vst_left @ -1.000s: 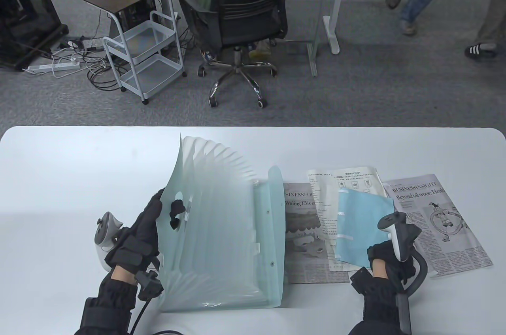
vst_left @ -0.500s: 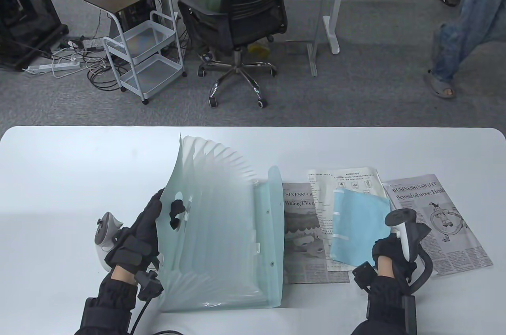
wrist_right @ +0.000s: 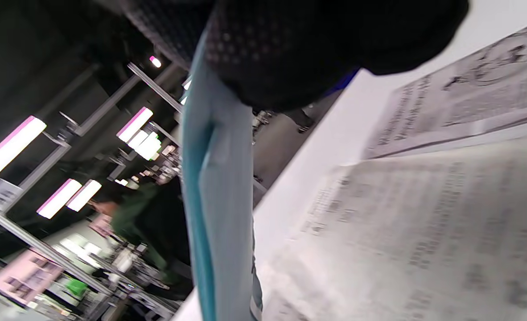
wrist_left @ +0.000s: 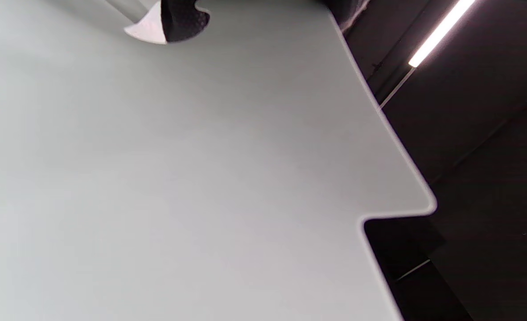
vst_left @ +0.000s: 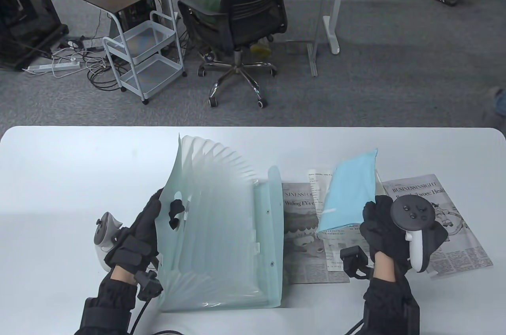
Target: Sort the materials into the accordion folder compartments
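The left hand (vst_left: 138, 228) grips the front panel of the one accordion folder (vst_left: 221, 228), fanning its compartments open to receive material. The right hand (vst_left: 385, 232) pinches one light blue sheet (vst_left: 350, 192), raised clear of the table (vst_left: 79, 176). Two newspaper pages (vst_left: 446, 228) and one printed sheet (vst_left: 322, 192) lie beneath, just right of the folder.
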